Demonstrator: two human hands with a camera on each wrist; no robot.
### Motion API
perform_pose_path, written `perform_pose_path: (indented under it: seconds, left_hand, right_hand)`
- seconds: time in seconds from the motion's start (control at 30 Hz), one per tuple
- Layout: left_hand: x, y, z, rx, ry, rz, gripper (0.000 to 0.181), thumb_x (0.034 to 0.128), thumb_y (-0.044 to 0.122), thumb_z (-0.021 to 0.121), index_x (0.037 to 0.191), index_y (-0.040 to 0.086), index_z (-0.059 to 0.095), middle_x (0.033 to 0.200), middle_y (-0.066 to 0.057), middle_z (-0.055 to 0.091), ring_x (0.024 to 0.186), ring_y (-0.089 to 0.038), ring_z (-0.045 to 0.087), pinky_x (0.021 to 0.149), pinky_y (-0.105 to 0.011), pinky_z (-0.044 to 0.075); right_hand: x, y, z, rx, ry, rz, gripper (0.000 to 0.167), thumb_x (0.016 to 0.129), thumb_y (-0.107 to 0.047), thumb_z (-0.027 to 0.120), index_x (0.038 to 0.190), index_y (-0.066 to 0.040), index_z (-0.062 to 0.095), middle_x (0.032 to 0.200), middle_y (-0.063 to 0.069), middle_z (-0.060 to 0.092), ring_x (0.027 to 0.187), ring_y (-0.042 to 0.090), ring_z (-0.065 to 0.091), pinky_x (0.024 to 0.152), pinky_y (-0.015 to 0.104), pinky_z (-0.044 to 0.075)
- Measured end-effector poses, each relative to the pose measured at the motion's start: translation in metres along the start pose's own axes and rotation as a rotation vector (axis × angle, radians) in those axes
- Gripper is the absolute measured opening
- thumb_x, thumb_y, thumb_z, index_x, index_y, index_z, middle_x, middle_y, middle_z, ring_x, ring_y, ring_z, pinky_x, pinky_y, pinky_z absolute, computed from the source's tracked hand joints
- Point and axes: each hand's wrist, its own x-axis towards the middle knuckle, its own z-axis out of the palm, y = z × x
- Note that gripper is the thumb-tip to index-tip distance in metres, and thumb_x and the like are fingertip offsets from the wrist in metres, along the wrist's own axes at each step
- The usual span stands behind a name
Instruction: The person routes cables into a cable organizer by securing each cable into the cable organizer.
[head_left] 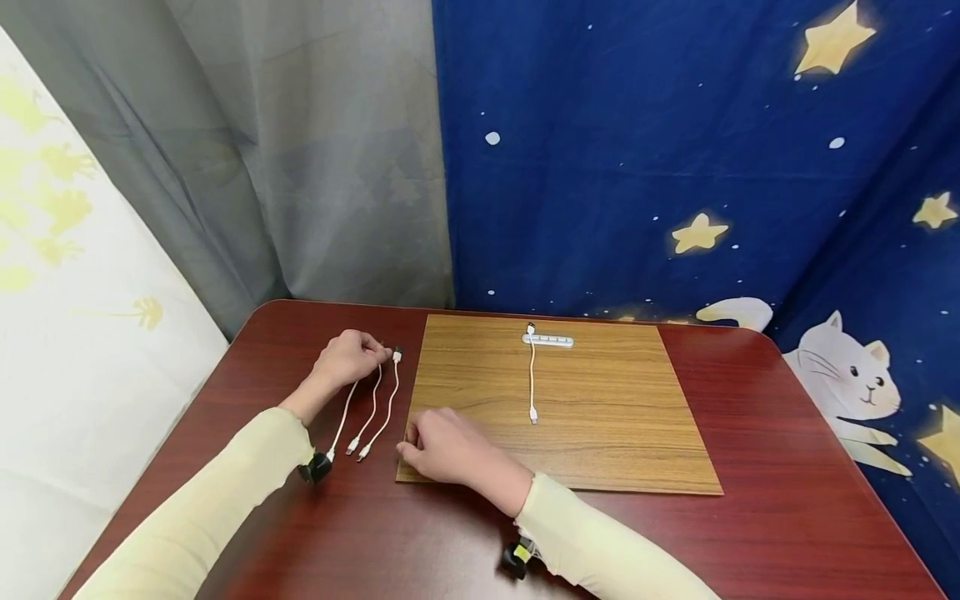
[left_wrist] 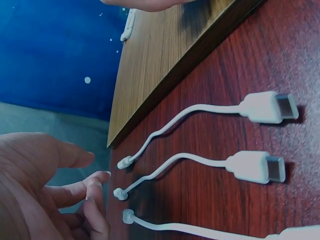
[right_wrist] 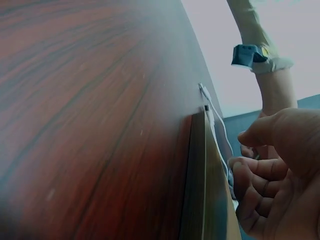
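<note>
Three short white USB cables lie side by side on the table left of the board; the left wrist view shows their near plugs, the top cable (left_wrist: 261, 107), the middle cable (left_wrist: 250, 166) and the lowest cable (left_wrist: 300, 233). My left hand (head_left: 347, 358) hovers at their far ends, thumb and fingertips apart with nothing between them. My right hand (head_left: 450, 446) is over the board's near-left corner, fingers loosely curled and holding nothing. Another white cable (head_left: 533, 414) lies lengthwise on the board, its far end at the left end of a white slotted cable holder (head_left: 555, 341).
The wood-grain board (head_left: 622, 400) lies on the dark red table (head_left: 787, 467), its raised left edge beside the loose cables. Grey and blue star-patterned curtains (head_left: 615, 167) hang behind the table. A pale curtain (head_left: 67, 275) hangs at the left.
</note>
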Motion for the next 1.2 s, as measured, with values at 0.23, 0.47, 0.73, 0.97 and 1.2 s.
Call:
perform_pose_path:
  seconds: [0.23,0.47,0.73,0.97,1.2]
  left_hand:
    - [0.005,-0.003,-0.001,0.022,0.008,0.001,0.031,0.0980,0.035,0.065,0.096,0.006,0.076,0.084,-0.004,0.067,0.064,-0.021,0.056,0.060,-0.036,0.042]
    - [0.010,0.000,0.001,0.053,0.004,-0.003,0.033,0.0978,0.037,0.065,0.088,0.007,0.075,0.065,-0.001,0.060,0.060,-0.021,0.055,0.057,-0.035,0.040]
    - [0.017,0.003,0.002,0.112,-0.020,-0.034,0.037,0.0970,0.041,0.065,0.080,0.009,0.074,0.062,0.000,0.058,0.061,-0.021,0.053,0.056,-0.036,0.039]
    - [0.020,0.006,0.004,0.144,-0.052,-0.027,0.041,0.0962,0.042,0.066,0.075,0.008,0.071,0.057,0.000,0.054,0.057,-0.020,0.052,0.053,-0.035,0.039]
    - [0.019,0.009,0.008,0.152,-0.026,-0.026,0.037,0.0951,0.041,0.068,0.079,0.009,0.073,0.063,-0.002,0.061,0.061,-0.023,0.057,0.056,-0.038,0.042]
  right_hand:
    - [0.015,-0.019,0.013,-0.075,0.008,0.057,0.032,0.094,-0.042,0.070,0.072,-0.023,0.055,0.064,-0.011,0.051,0.058,0.008,0.050,0.050,0.029,0.040]
    - [0.026,-0.031,0.021,-0.179,0.007,0.090,0.042,0.093,-0.050,0.068,0.066,-0.022,0.054,0.062,-0.007,0.050,0.060,0.015,0.054,0.051,0.035,0.043]
    - [0.034,-0.040,0.029,-0.262,-0.009,0.119,0.050,0.090,-0.063,0.066,0.063,-0.022,0.056,0.070,-0.001,0.059,0.067,0.020,0.061,0.055,0.038,0.048]
    - [0.036,-0.044,0.038,-0.325,-0.012,0.110,0.052,0.087,-0.067,0.067,0.061,-0.023,0.055,0.072,0.002,0.063,0.065,0.020,0.062,0.054,0.037,0.047]
    - [0.040,-0.048,0.043,-0.350,-0.035,0.144,0.054,0.086,-0.069,0.066,0.059,-0.024,0.056,0.075,0.002,0.065,0.067,0.019,0.062,0.056,0.036,0.047]
